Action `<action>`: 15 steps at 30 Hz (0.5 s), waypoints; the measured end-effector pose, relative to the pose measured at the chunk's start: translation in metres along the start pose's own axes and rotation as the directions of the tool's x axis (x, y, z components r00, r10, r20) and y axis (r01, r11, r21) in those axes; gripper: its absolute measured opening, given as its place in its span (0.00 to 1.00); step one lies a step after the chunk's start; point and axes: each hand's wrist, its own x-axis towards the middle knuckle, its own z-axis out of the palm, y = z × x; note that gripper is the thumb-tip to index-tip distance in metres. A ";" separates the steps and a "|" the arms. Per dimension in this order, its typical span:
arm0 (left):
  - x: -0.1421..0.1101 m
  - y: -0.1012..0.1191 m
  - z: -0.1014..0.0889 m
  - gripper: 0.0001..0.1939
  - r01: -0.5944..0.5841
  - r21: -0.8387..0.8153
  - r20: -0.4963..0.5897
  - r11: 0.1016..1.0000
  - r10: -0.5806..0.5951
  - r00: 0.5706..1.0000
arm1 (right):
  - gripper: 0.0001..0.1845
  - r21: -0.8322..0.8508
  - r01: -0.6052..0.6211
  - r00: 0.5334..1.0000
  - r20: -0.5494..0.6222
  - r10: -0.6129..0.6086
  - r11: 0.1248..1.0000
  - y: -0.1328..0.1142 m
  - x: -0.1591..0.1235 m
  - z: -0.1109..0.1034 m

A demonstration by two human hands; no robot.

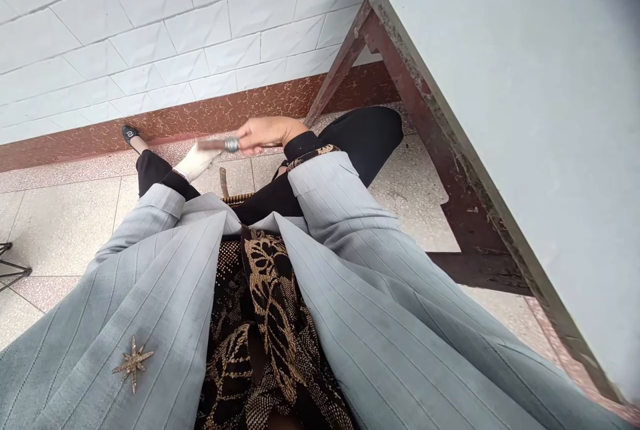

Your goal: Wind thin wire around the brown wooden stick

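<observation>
My right hand [267,133], bare, is closed round a thin brown rod [210,145] with a band of grey wire [231,144] wound on it. The rod points left and its tip is blurred. Under that tip is my left hand [194,162] in a white glove. Its fingers are smeared, so I cannot tell whether it grips anything or touches the rod. Below the hands, a short curved brown stick [223,182] stands up beside a striped woven edge [237,199], mostly hidden by my jacket and leg.
A pale tabletop [525,117] with a worn edge fills the right side, on dark red legs [340,60]. A tiled wall [150,37] with a brown skirting band [200,112] runs ahead. Thin black metal legs [15,273] show at the left edge.
</observation>
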 end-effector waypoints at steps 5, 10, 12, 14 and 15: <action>-0.005 0.006 0.004 0.14 0.002 -0.005 0.052 1.000 -0.002 0.999 | 0.20 0.034 0.059 0.847 -0.531 -0.032 0.998 0.009 0.013 -0.008; -0.005 0.005 0.006 0.11 -0.018 0.100 0.114 0.995 0.006 0.993 | 0.14 -0.303 -0.340 0.850 -0.504 0.153 0.890 0.014 0.023 -0.007; -0.003 0.001 0.005 0.11 -0.022 0.123 0.080 0.992 0.012 0.997 | 0.13 -0.429 -0.388 0.907 -0.333 0.257 0.816 0.013 0.022 -0.004; -0.002 -0.002 0.003 0.10 -0.030 0.142 0.069 0.989 0.020 0.997 | 0.13 -0.472 -0.375 0.922 -0.102 0.373 0.797 0.012 0.020 0.000; -0.002 -0.003 0.003 0.09 -0.033 0.145 0.069 0.989 0.023 0.997 | 0.14 -0.462 -0.356 0.915 0.004 0.403 0.812 0.012 0.019 0.002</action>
